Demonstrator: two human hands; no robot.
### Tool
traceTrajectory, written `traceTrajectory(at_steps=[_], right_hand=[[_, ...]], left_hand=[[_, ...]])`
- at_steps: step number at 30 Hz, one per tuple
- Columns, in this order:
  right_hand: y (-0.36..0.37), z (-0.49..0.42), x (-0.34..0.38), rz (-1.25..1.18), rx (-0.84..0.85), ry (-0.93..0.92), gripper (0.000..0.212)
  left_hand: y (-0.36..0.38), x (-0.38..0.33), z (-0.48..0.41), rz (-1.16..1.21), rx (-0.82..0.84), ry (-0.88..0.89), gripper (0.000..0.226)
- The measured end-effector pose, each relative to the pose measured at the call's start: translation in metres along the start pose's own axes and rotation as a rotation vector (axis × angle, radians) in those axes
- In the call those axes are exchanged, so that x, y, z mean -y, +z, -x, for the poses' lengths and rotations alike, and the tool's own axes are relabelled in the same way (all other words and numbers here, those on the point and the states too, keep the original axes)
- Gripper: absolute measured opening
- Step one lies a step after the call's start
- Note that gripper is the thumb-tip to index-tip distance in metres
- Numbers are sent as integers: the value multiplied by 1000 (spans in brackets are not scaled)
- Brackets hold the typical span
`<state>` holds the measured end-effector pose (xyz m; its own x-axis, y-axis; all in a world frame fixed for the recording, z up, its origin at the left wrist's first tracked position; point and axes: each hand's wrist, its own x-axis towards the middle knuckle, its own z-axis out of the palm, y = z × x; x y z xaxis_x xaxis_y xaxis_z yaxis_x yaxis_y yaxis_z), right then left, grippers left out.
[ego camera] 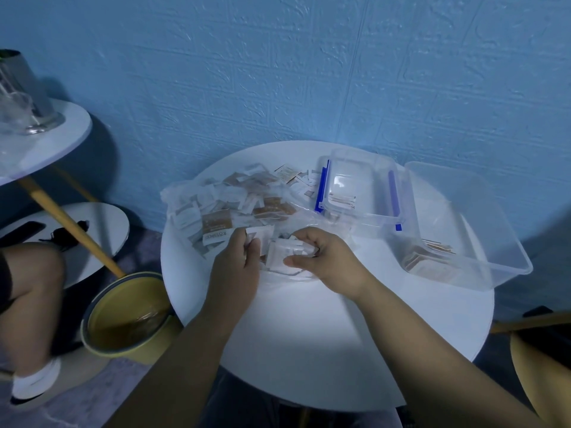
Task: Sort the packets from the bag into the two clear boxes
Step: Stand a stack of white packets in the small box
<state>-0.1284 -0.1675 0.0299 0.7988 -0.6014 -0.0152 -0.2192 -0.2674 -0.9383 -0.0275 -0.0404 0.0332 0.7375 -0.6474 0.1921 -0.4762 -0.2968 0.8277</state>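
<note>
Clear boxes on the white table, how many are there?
2. The smaller box, with blue clips, stands at the table's back; the larger box is beside it at the right edge.

Print on the packets [216,225] is too blurred to read.

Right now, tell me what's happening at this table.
A person is sorting small packets at a round white table. The left hand pinches one white packet; the right hand grips a bunch of white packets. A clear plastic bag of brown and white packets lies behind them. The small clear box with blue clips holds a few packets, the large clear box a stack of brown ones.
</note>
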Motion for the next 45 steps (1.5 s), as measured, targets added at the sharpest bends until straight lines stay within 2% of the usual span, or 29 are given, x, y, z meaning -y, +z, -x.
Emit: traceTrajectory(at_steps=[2, 4, 7, 10, 15, 18, 20, 21, 24, 26, 29, 31, 36, 40, 42, 45], right_hand=[[-2, 5, 4, -117, -33, -8, 35], [-5, 11, 3, -115, -69, -51, 36], [-11, 28, 0, -63, -148, -104, 42], [-24, 49, -7, -101, -174, -53, 46], [-49, 83, -20, -313, -286, 78, 20], [-55, 94, -24, -300, -401, 86, 24], [-55, 99, -26, -236, -406, 76, 30], [-54, 101, -27, -182, -397, 61, 31], [-47, 106, -29, -32, -348, 22, 36], [-42, 107, -27, -24, -299, 42, 37], [-38, 109, -28, -90, -227, 71, 40], [-33, 108, -29, -110, -190, 72, 47], [-18, 104, -32, 1, -134, 39, 46], [-21, 106, -32, 80, -211, -6, 43], [-26, 107, -30, 28, -269, 3, 42], [-29, 108, -29, -53, -266, 15, 40]], left_hand=[[4, -5, 4, 143, 43, -8, 22], [11, -10, 9, 262, 103, -15, 20], [25, -12, 12, 354, 180, -36, 16], [42, -15, 19, 411, 221, -75, 24], [68, -20, 33, 449, 262, -67, 19], [78, -24, 42, 379, 320, 11, 20], [83, -23, 47, 309, 344, 68, 18], [86, -21, 48, 258, 359, 110, 13], [91, -18, 51, 82, 359, 269, 35], [90, -17, 53, -9, 329, 310, 41], [88, -14, 56, -153, 269, 387, 38], [87, -9, 56, -157, 212, 421, 32], [82, -1, 61, -192, 91, 433, 33], [79, 0, 64, -200, 129, 418, 33], [75, -1, 63, -164, 153, 371, 33], [69, -6, 65, -54, 181, 222, 34]])
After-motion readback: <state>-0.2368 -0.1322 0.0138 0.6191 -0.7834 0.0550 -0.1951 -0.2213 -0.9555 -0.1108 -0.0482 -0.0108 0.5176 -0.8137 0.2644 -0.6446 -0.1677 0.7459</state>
